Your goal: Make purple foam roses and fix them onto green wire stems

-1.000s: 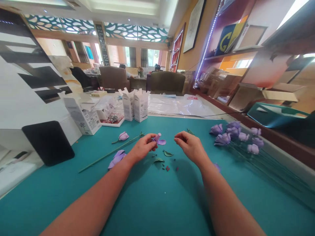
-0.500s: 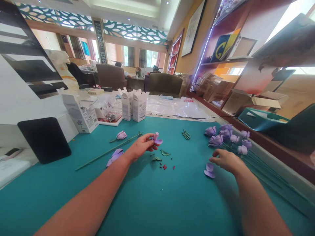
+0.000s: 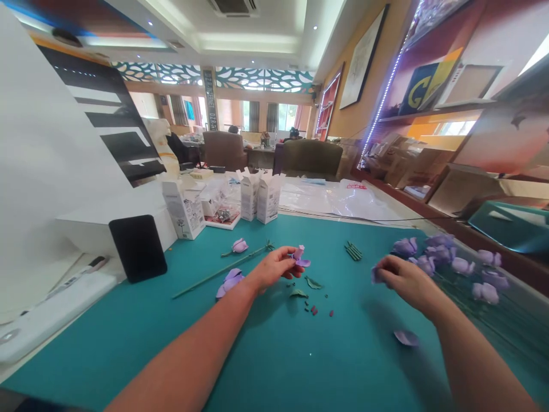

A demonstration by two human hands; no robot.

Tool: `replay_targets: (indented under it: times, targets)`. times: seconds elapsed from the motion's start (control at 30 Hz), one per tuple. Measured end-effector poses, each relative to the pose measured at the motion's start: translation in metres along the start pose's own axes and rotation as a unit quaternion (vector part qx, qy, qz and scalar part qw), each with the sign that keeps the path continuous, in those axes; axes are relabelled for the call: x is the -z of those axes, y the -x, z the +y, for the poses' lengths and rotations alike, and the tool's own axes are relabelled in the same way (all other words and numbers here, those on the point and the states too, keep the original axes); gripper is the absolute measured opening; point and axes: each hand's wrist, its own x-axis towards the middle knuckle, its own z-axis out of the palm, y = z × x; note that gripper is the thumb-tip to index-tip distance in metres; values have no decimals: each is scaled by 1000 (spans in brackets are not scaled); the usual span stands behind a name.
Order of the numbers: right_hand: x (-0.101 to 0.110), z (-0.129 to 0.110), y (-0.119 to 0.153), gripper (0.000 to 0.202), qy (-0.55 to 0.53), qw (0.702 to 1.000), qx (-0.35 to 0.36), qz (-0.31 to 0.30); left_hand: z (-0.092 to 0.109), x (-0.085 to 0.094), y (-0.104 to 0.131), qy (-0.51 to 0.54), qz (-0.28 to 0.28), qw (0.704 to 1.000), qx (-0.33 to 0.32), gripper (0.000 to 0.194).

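Observation:
A small purple flower piece (image 3: pixel 301 258) is pinched in my left hand (image 3: pixel 277 268) near the middle of the teal mat. My right hand (image 3: pixel 397 279) is closed on a purple petal (image 3: pixel 375 274), raised over the mat to the left of the finished-looking roses (image 3: pixel 441 252). Below that hand a single petal (image 3: pixel 405 337) lies on the mat. Green leaves (image 3: pixel 314 282), tiny dark bits and red pieces (image 3: pixel 314 311) are scattered by my left hand. Beyond my left forearm lie more petals (image 3: pixel 230 281), a green stem (image 3: pixel 214 276) and a rosebud (image 3: pixel 240 245).
Several short green pieces (image 3: pixel 353 250) lie at the mat's centre back. White boxes (image 3: pixel 269 199) and a tray (image 3: pixel 225 217) stand behind. A black tablet-like panel (image 3: pixel 138 248) leans at the left. Shelves with cartons rise at the right.
My right hand has taken hold of one petal and lifted it off the mat; the other petal remains there. The camera view has turned left and up. My left hand still holds its piece.

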Motion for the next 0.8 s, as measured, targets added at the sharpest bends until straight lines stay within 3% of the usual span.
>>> replay_targets:
  times: [0.13, 0.23, 0.4, 0.5, 0.63, 0.8]
  targets:
    - [-26, -58, -7, 9, -206, 976, 64, -12, -2, 1, -1, -19, -8, 1000, -5, 32]
    - [-47, -83, -9, 17, -203, 972, 120, -5, -2, 1, -1, -27, -15, 999, -10, 35]
    - [-68, -84, -9, 27, -207, 969, 134, -14, 1, -1, 1, -57, -30, 997, -40, 34]
    - [-69, -81, -6, 23, -180, 973, 140, 19, 4, -5, 4, -80, -38, 994, -57, 33]
    - [-65, -84, 0, 18, -166, 962, 211, 52, 6, -8, 6, -90, -42, 992, -73, 31]
    - [-60, -93, 9, 19, -146, 972, 161, 86, 4, -10, 7, -133, -44, 986, -92, 29]
